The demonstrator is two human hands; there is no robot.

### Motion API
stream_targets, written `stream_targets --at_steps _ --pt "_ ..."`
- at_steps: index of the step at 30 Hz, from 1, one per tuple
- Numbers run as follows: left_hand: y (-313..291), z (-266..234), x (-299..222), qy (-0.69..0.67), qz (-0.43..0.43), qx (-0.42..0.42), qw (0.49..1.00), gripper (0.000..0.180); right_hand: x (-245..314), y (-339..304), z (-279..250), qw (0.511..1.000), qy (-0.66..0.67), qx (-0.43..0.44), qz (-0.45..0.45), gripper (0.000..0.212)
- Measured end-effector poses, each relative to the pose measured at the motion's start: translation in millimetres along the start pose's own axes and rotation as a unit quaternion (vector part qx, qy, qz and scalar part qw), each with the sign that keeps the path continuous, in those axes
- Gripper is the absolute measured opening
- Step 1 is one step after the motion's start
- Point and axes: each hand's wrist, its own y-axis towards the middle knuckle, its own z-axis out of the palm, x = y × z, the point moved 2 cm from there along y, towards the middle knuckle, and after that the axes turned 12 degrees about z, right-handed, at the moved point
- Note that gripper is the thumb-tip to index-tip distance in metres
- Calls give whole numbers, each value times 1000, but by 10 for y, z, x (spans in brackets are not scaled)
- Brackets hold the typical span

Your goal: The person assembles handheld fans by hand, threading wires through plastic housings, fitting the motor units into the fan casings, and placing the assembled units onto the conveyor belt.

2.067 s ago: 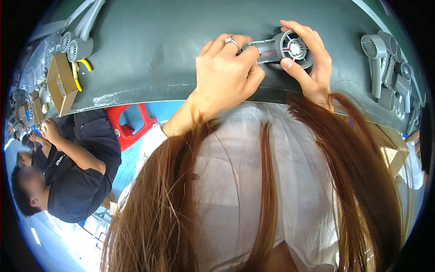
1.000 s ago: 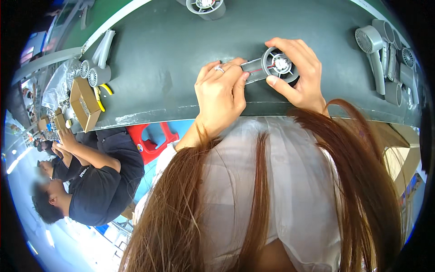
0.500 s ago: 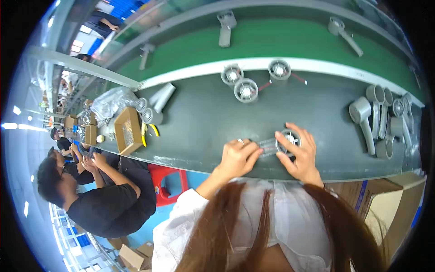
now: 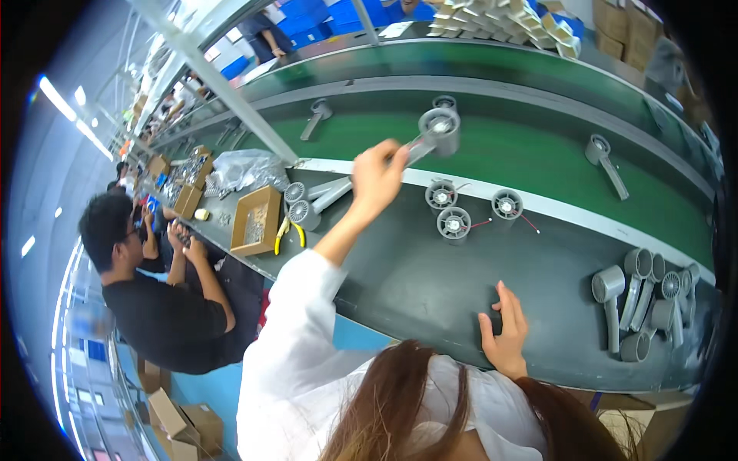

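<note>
My left hand (image 4: 378,178) is closed round the handle of a grey handheld fan (image 4: 440,132), held out over the green conveyor belt (image 4: 530,146). The round head points away from me, and its handle looks partly open, with something reddish inside. Another grey fan shows just behind that head. My right hand (image 4: 507,334) hovers at the near side of the dark workbench (image 4: 400,284), fingers apart and nothing in them. Between my hands and the belt sit three loose round fan heads (image 4: 454,223), with thin red wires trailing from them.
Several grey handheld fans (image 4: 609,286) stand bunched at the right. At the left are more fan parts (image 4: 304,215), yellow-handled pliers (image 4: 280,235), a cardboard box (image 4: 240,250) of small parts and a plastic bag (image 4: 246,170). A co-worker (image 4: 157,315) sits at the left.
My left hand has moved forward and left, carrying the fan from the near bench to over the belt. My right hand has let go of it. The view has shifted.
</note>
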Motion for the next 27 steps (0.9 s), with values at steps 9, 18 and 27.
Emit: stream_targets --at_steps 9,18,27 --pt "731 2040 862 -12 -47 11 999 21 -3 -72 23 999 -23 -11 19 53" --pt "607 1175 778 19 49 132 990 28 -64 -59 -29 996 11 -39 79 49" --pt "-605 -727 1177 277 -27 330 902 59 61 -36 119 999 15 41 -1 44"
